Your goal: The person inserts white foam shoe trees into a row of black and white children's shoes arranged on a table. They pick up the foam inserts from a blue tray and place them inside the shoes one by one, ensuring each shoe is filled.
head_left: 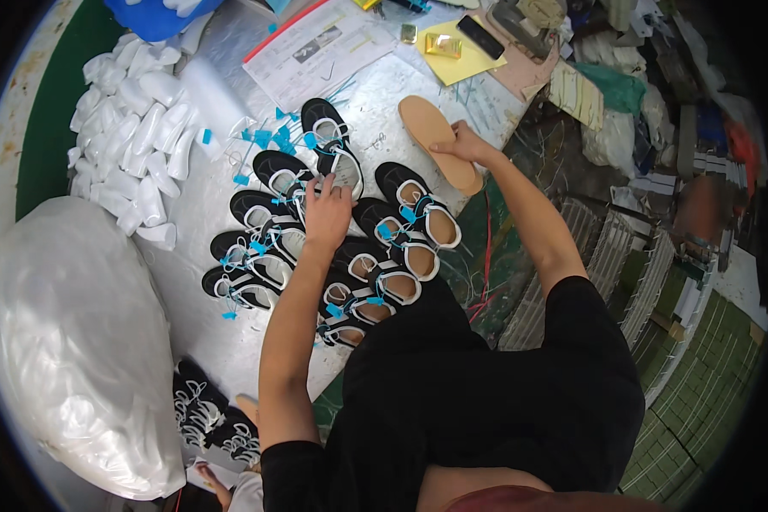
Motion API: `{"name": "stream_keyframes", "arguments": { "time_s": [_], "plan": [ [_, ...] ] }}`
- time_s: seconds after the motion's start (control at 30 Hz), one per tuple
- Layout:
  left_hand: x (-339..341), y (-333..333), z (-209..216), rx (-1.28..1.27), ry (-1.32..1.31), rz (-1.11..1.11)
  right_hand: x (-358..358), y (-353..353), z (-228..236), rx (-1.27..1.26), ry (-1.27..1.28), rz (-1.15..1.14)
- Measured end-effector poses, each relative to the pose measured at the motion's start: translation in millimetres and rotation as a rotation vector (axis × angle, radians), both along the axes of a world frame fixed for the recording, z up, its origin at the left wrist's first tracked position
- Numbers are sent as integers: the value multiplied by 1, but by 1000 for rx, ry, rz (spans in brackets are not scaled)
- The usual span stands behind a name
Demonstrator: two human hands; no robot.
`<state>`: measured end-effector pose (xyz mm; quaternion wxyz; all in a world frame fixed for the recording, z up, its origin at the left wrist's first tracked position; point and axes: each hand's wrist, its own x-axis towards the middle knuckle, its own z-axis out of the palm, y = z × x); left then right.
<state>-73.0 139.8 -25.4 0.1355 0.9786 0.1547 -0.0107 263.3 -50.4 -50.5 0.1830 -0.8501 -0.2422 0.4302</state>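
Several black shoes with white trim and blue tags lie in rows on a silvery table. My left hand rests with spread fingers on one of these shoes in the middle row. My right hand grips a tan insole at the table's right edge, holding it flat just above the surface. Another shoe lies at the far end of the rows, between the two hands.
A heap of white shoe fillers lies at the left. A big clear plastic bag bulges at the lower left. Papers and a yellow sheet lie at the back. More black shoes sit below. Green tiles cover the right.
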Motion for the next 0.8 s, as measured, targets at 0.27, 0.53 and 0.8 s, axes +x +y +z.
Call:
{"name": "stream_keyframes", "arguments": {
  "time_s": [0.27,0.53,0.8],
  "plan": [
    [16,0,-8,-147,-95,89,-36,45,31,-67,-419,235],
    [10,47,19,-158,-356,227,-54,51,70,214,-658,207],
    [42,93,1,-107,18,310,-193,91,146,4,-331,567]
  ]
}}
